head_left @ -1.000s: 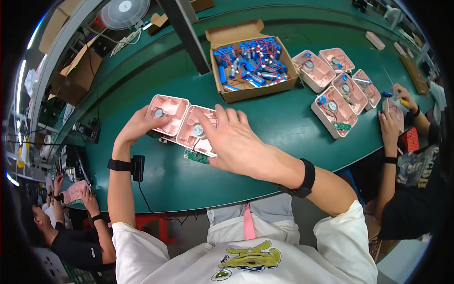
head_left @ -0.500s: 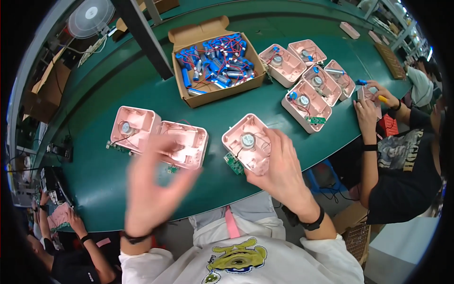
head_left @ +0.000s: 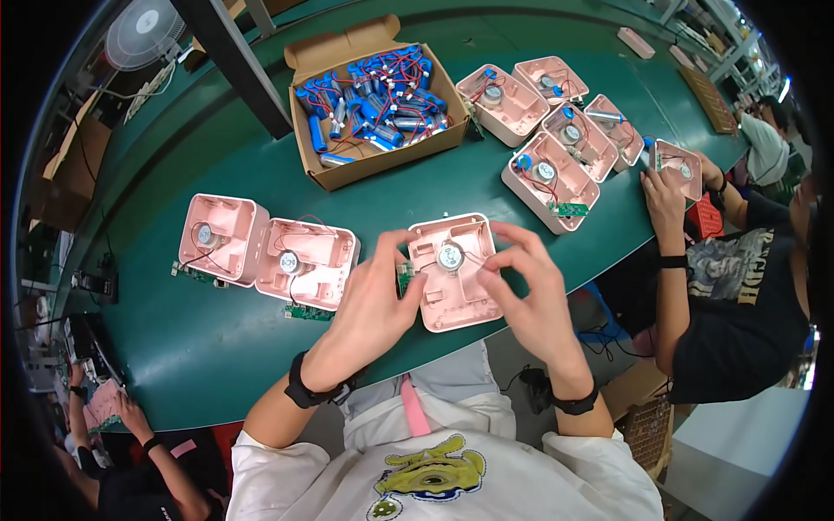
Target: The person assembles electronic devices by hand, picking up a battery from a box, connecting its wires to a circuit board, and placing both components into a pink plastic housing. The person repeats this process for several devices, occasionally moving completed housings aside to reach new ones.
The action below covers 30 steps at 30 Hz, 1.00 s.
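Observation:
In front of me a pink plastic case (head_left: 462, 314) lies open side up on the green table. A round silver speaker (head_left: 452, 256) with thin wires is inside it. My left hand (head_left: 369, 291) is closed at the case's left wall, its thumb and index finger around a small green circuit board (head_left: 405, 276) beside that wall. My right hand (head_left: 537, 300) curls over the right wall, thumb and index finger close together at the edge. Whether those fingertips pinch a wire I cannot make out. Left of my left hand sit two similar cases (head_left: 228, 213) (head_left: 334, 247), each with a speaker and a board hanging outside.
A cardboard box (head_left: 347, 174) of blue cylindrical batteries with red leads stands at the back. Several pink cases (head_left: 556, 208) are grouped at the right. Beyond them a co-worker's hands (head_left: 667, 204) hold another case. A metal post (head_left: 234, 69) rises behind the table.
My left hand has come right, from over the neighbouring case to the left side of the one in front of me. That case has turned more upright, and my right hand's grip has loosened.

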Each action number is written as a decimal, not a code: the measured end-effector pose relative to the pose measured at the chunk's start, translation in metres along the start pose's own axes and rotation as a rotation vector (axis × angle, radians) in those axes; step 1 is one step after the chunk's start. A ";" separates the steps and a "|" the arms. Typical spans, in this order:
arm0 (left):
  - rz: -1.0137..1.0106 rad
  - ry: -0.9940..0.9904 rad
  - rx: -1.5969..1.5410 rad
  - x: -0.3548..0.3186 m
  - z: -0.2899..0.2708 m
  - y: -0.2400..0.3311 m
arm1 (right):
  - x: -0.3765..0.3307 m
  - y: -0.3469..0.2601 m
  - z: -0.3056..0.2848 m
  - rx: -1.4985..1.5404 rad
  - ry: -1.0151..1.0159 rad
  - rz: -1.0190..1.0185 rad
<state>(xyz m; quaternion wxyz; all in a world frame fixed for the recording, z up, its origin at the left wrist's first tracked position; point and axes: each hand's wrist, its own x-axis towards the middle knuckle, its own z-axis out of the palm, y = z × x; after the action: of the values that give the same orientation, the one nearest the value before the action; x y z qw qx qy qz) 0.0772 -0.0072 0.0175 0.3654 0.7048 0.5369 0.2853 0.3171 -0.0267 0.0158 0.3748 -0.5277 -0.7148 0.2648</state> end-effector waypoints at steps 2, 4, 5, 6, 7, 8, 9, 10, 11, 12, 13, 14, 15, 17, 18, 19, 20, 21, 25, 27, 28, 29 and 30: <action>0.015 0.026 0.004 -0.001 0.001 -0.003 | 0.004 0.003 -0.009 0.172 0.031 0.039; 0.048 0.073 0.012 -0.002 0.002 -0.006 | 0.007 0.005 -0.019 0.255 0.051 0.060; 0.052 0.069 0.009 -0.002 0.002 -0.006 | 0.008 0.005 -0.027 0.414 0.027 0.150; 0.028 0.062 -0.012 -0.001 0.003 -0.004 | 0.010 0.005 -0.033 0.573 0.004 0.240; 0.005 0.056 -0.035 -0.001 0.003 -0.002 | 0.010 0.004 -0.035 0.730 -0.020 0.330; -0.019 0.049 -0.060 -0.001 0.003 -0.001 | 0.010 0.001 -0.033 0.723 -0.016 0.332; -0.013 0.045 -0.071 -0.001 0.004 0.000 | 0.010 -0.002 -0.031 0.592 -0.001 0.315; -0.023 0.042 -0.076 -0.002 0.003 0.000 | 0.011 -0.007 -0.027 0.459 0.011 0.297; -0.034 0.043 -0.084 -0.004 0.002 0.000 | 0.012 -0.010 -0.025 0.324 0.019 0.278; -0.047 0.045 -0.093 -0.004 0.002 -0.001 | 0.013 -0.011 -0.023 0.306 0.016 0.280; -0.044 0.046 -0.110 -0.004 0.003 -0.002 | 0.014 -0.008 -0.020 0.397 0.051 0.293; -0.025 0.047 -0.116 -0.004 0.003 -0.003 | 0.014 -0.005 -0.016 0.488 0.086 0.306; -0.006 0.048 -0.121 -0.004 0.004 -0.004 | 0.014 -0.002 -0.013 0.579 0.121 0.319; 0.018 0.054 -0.134 -0.003 0.002 -0.007 | 0.016 0.002 -0.008 0.617 0.138 0.326; 0.022 0.051 -0.124 -0.004 0.001 -0.007 | 0.017 0.004 -0.007 0.669 0.159 0.334; 0.026 0.047 -0.115 -0.005 0.002 -0.006 | 0.018 0.004 -0.006 0.720 0.180 0.341; 0.031 0.044 -0.105 -0.005 0.002 -0.006 | 0.020 0.002 -0.005 0.709 0.179 0.337; 0.036 0.047 -0.115 -0.006 0.003 -0.007 | 0.022 0.000 -0.004 0.759 0.223 0.308; 0.032 0.045 -0.149 -0.006 0.003 -0.009 | 0.025 -0.010 0.002 0.908 0.309 0.229; 0.015 0.034 -0.148 -0.005 0.001 -0.006 | 0.026 -0.016 0.003 1.018 0.302 0.200; 0.005 0.028 -0.147 -0.004 0.001 -0.006 | 0.028 -0.018 0.002 1.015 0.302 0.200; 0.001 0.028 -0.147 -0.004 0.002 -0.007 | 0.027 -0.022 0.003 0.984 0.280 0.187; 0.024 0.043 -0.155 -0.003 0.004 -0.009 | 0.027 -0.026 0.004 0.954 0.256 0.175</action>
<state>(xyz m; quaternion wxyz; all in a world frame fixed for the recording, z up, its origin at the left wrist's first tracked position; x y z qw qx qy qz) 0.0745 -0.0099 0.0081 0.4039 0.6745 0.5125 0.3453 0.2953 -0.0087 0.0408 0.6355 -0.3838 -0.4154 0.5256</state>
